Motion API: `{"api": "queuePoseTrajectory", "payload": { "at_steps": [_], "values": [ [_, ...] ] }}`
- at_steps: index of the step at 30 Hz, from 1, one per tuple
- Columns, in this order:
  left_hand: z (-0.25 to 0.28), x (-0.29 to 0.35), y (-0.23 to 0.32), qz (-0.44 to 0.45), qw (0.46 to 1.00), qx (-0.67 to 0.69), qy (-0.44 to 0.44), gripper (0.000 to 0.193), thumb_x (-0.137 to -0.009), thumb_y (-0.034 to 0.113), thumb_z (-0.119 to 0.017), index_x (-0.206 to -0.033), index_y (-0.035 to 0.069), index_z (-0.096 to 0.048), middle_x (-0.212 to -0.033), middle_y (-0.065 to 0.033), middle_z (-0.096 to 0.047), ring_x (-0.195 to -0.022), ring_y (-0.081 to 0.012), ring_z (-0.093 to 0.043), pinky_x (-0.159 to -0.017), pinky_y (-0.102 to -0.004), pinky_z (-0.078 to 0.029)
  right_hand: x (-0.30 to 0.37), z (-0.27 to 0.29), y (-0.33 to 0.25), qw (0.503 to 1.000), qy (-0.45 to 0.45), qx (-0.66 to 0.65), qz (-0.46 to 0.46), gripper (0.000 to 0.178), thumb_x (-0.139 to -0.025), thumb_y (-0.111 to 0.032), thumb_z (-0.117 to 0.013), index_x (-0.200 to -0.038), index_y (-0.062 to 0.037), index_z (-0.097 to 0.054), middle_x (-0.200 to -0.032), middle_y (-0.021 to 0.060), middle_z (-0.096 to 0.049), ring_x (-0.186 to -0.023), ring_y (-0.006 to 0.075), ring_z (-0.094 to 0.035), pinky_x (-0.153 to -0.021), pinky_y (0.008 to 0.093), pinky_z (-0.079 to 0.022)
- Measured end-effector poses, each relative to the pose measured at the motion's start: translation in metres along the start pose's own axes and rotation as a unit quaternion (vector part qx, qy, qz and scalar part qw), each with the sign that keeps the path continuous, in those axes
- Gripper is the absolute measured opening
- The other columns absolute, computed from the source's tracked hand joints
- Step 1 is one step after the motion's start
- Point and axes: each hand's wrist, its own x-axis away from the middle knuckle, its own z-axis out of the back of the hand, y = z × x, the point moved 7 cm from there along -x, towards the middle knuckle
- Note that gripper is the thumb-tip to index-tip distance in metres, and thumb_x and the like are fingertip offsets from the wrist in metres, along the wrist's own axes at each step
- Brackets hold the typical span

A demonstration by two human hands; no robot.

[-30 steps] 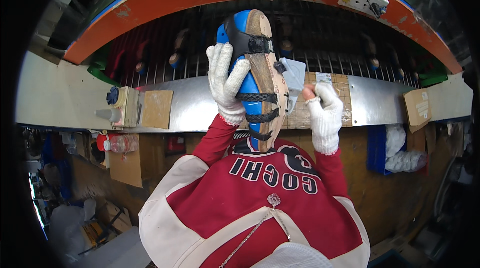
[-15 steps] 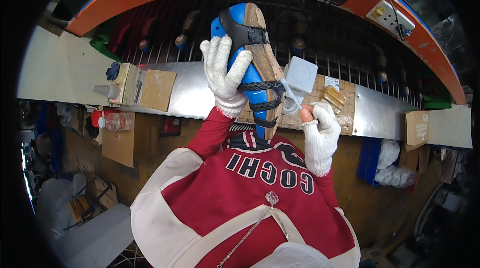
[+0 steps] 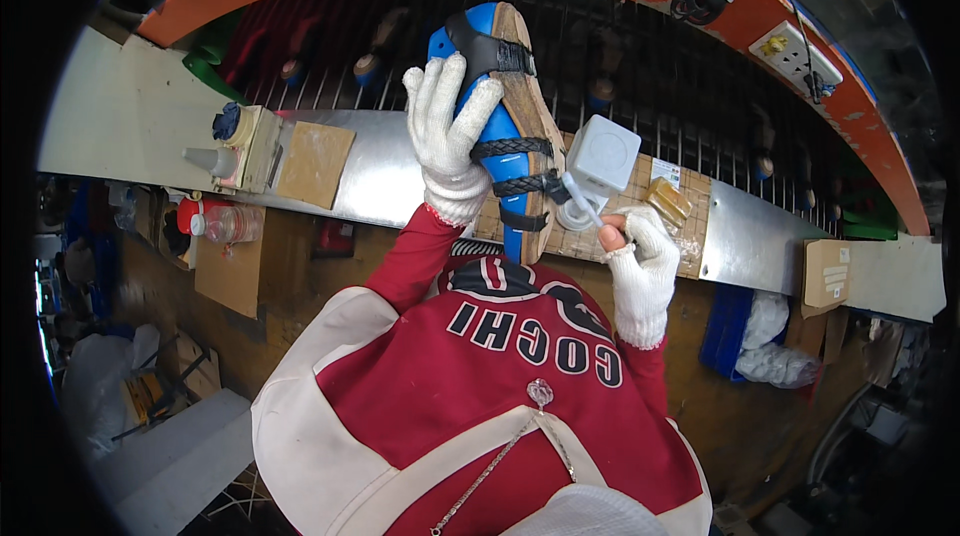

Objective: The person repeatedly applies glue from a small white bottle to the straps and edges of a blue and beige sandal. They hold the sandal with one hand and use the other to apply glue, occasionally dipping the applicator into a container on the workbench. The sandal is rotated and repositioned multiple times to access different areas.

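Sandal (image 3: 515, 126): upright on blue last, sole facing right.
Left hand (image 3: 448, 136): our grip wraps the last; keep it steady.
Right hand (image 3: 640, 261): closed on thin brush (image 3: 580, 201); we should stroke lightly along straps.

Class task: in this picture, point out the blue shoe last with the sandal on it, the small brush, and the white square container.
blue shoe last (image 3: 497, 141), head view: blue side.
small brush (image 3: 583, 204), head view: handle.
white square container (image 3: 603, 157), head view: lid top.
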Motion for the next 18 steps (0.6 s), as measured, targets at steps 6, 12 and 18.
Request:
{"api": "queuePoseTrajectory", "payload": {
  "at_steps": [6,12,18],
  "values": [
    [-0.004,0.004,-0.004,0.044,0.999,-0.011,-0.024,0.047,-0.074,0.015,-0.077,-0.12,0.018,-0.071,-0.133,-0.0168,-0.061,-0.125,-0.0371,-0.056,-0.114,-0.0537,-0.033,0.017,-0.002,0.008,0.999,0.007,-0.023,-0.048,0.02,-0.091,-0.012,-0.071,-0.095,0.0071,-0.069,-0.089,0.0065,-0.059,-0.076,0.0112,-0.054,-0.064,0.025,-0.042],
    [-0.004,0.006,0.0,0.051,0.998,-0.013,-0.029,0.052,-0.068,0.017,-0.082,-0.12,0.019,-0.072,-0.133,-0.0164,-0.061,-0.124,-0.0379,-0.056,-0.112,-0.055,-0.033,0.014,-0.003,0.0,0.996,0.068,0.049,-0.015,0.02,-0.09,-0.015,-0.073,-0.098,0.0044,-0.071,-0.091,0.0066,-0.06,-0.079,0.0123,-0.055,-0.068,0.0262,-0.044],
    [-0.004,0.004,0.0,0.043,0.999,-0.012,-0.03,0.056,-0.065,0.017,-0.083,-0.12,0.019,-0.071,-0.131,-0.017,-0.061,-0.121,-0.0391,-0.057,-0.11,-0.0556,-0.034,0.005,0.0,-0.012,0.985,0.133,0.091,0.059,0.02,-0.089,-0.014,-0.075,-0.099,0.0034,-0.072,-0.092,0.0068,-0.059,-0.082,0.0145,-0.057,-0.072,0.0274,-0.046]
  ]
}}
